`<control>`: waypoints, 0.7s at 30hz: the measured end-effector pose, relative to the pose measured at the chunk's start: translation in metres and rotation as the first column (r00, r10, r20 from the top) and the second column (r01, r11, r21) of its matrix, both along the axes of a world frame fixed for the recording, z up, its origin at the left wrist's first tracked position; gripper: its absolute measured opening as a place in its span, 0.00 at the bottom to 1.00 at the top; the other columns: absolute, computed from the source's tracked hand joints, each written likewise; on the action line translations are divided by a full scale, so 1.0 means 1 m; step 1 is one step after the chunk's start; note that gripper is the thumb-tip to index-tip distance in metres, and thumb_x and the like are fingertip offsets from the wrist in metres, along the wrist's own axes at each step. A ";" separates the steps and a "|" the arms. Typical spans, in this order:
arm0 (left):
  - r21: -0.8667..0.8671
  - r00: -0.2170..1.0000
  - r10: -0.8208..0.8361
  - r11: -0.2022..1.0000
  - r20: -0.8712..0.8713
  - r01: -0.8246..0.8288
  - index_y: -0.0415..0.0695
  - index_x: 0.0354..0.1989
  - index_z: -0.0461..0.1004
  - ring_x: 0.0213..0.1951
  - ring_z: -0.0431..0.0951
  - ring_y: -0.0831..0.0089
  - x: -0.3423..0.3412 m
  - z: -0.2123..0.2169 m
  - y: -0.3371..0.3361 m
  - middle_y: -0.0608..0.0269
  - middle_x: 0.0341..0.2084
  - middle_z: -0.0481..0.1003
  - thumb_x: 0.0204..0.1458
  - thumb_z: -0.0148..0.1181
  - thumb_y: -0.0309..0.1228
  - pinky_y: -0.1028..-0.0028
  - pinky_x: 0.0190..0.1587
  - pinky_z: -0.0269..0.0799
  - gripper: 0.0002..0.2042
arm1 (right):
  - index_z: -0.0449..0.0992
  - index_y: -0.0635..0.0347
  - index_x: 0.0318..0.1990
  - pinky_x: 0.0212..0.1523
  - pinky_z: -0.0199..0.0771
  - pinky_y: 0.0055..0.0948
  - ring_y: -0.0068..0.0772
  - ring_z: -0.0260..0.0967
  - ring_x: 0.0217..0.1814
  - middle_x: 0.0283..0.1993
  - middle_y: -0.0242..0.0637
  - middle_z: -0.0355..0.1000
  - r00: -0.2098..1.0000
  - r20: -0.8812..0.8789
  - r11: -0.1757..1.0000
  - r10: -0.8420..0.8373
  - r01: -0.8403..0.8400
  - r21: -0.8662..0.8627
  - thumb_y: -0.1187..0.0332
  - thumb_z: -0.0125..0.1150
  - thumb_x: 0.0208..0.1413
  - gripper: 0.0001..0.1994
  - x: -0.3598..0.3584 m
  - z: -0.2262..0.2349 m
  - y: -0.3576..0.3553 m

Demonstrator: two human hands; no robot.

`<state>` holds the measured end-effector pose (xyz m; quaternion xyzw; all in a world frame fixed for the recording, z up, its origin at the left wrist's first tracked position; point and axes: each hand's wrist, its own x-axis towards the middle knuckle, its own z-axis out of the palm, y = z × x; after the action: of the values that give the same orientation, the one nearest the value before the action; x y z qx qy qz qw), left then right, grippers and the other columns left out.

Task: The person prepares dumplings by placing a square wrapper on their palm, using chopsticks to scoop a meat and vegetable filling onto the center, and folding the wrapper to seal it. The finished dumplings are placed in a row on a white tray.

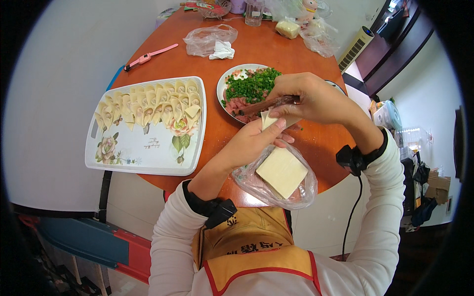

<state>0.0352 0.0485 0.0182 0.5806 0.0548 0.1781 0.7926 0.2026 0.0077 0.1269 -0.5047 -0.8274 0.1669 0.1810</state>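
Observation:
My left hand (252, 142) is closed on a pale dough wrapper (267, 120), partly folded, at the near edge of the filling plate. My right hand (313, 96) grips brown chopsticks (264, 104), and its fingertips meet the wrapper too. Any filling inside the wrapper is hidden. Behind the hands, a white plate (220, 91) bears pink minced meat (237, 104) and chopped green onion (253, 85). Close below my hands, a stack of square wrappers (281, 172) rests on a clear plastic bag (308, 192). To the left, folded wontons (158, 101) sit in rows on a flowered white tray (140, 165).
Farther back on the wooden table (168, 37) lie a pink watch (144, 58), a crumpled plastic bag (210, 39) and a white tissue (222, 50). A glass (254, 15) and a bagged pale block (288, 28) stand at the far end. A cable (351, 212) hangs by my right arm.

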 end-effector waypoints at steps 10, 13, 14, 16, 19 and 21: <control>0.165 0.993 0.001 0.986 -0.120 0.019 0.37 0.53 0.65 0.40 0.72 0.78 -0.002 -0.003 0.000 0.61 0.42 0.74 0.62 0.43 0.39 0.76 0.44 0.68 0.19 | 0.73 0.67 0.34 0.28 0.63 0.32 0.35 0.61 0.25 0.24 0.42 0.68 0.994 -0.102 0.984 -0.040 0.022 -0.177 0.60 0.65 0.48 0.17 0.010 -0.002 -0.001; 0.215 0.991 0.034 0.977 -0.127 -0.006 0.37 0.49 0.68 0.36 0.71 0.80 -0.003 -0.002 0.000 0.62 0.38 0.76 0.61 0.47 0.37 0.77 0.41 0.68 0.16 | 0.72 0.67 0.37 0.32 0.65 0.29 0.32 0.63 0.29 0.28 0.40 0.69 0.999 0.034 0.976 0.000 0.007 -0.217 0.63 0.65 0.50 0.15 -0.001 0.009 0.001; 0.201 0.993 0.059 0.979 -0.103 -0.038 0.37 0.48 0.68 0.34 0.71 0.81 -0.004 0.003 0.000 0.61 0.37 0.76 0.61 0.48 0.36 0.78 0.39 0.68 0.15 | 0.72 0.68 0.39 0.34 0.66 0.27 0.31 0.64 0.31 0.31 0.39 0.70 0.993 0.114 0.964 0.010 0.021 -0.266 0.64 0.65 0.51 0.15 -0.006 0.013 0.002; 0.172 0.993 0.103 0.981 -0.054 -0.092 0.37 0.47 0.69 0.32 0.71 0.81 -0.005 0.014 -0.004 0.61 0.36 0.76 0.60 0.49 0.35 0.79 0.36 0.68 0.14 | 0.72 0.67 0.39 0.32 0.65 0.28 0.30 0.63 0.30 0.30 0.39 0.69 0.988 0.153 0.967 0.021 0.019 -0.253 0.64 0.63 0.52 0.14 -0.010 0.013 0.004; 0.138 0.998 0.009 0.990 -0.065 0.000 0.37 0.48 0.68 0.28 0.70 0.81 -0.006 0.012 0.003 0.60 0.34 0.76 0.60 0.48 0.35 0.81 0.29 0.68 0.15 | 0.71 0.65 0.40 0.30 0.65 0.29 0.29 0.62 0.27 0.28 0.39 0.68 0.998 0.048 0.989 -0.033 0.040 -0.142 0.63 0.60 0.55 0.14 -0.004 0.008 0.000; 0.037 0.997 0.068 0.997 -0.026 -0.067 0.36 0.49 0.68 0.27 0.70 0.82 -0.006 0.011 0.003 0.60 0.34 0.76 0.61 0.47 0.35 0.83 0.25 0.67 0.16 | 0.69 0.63 0.44 0.30 0.65 0.29 0.29 0.62 0.27 0.26 0.39 0.66 0.983 -0.063 0.976 -0.171 0.160 -0.148 0.61 0.53 0.60 0.14 0.007 0.014 -0.008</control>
<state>0.0287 0.0520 0.0290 0.5950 0.0820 0.1979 0.7746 0.2098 -0.0008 0.1413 -0.5770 -0.7610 0.2287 0.1888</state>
